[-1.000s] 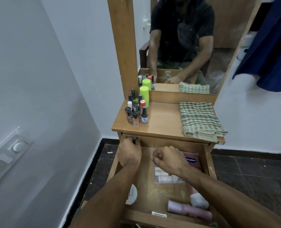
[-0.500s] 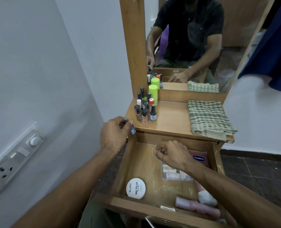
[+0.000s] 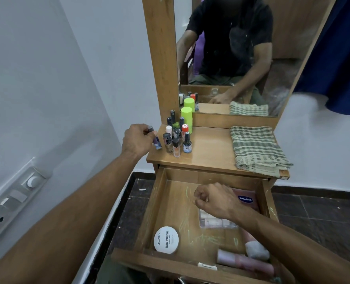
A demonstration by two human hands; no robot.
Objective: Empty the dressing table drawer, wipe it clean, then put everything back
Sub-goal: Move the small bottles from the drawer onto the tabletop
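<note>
Your left hand (image 3: pixel 138 140) pinches a small purple nail polish bottle (image 3: pixel 155 138) between thumb and fingers, tilted, right at the left edge of the dressing table top (image 3: pixel 209 150), just at nine o'clock of the cluster of little bottles (image 3: pixel 177 138) standing there. A lime green canister (image 3: pixel 186 117) rises at twelve o'clock of that cluster, against the mirror (image 3: pixel 241 58). A folded checked cloth (image 3: pixel 256 148) lies at three o'clock on the top, well apart from the bottles.

Your right hand (image 3: pixel 215 200) hovers inside the open drawer (image 3: pixel 159 203) with its fingers curled; you cannot tell from here whether they hold anything small. A Vaseline tub (image 3: pixel 245 199) sits just at three o'clock of that hand. A round white nail polish remover tin (image 3: pixel 166 239) lies at seven o'clock in the drawer, and pink tubes (image 3: pixel 243 261) lie along its near right corner at five o'clock.
</note>
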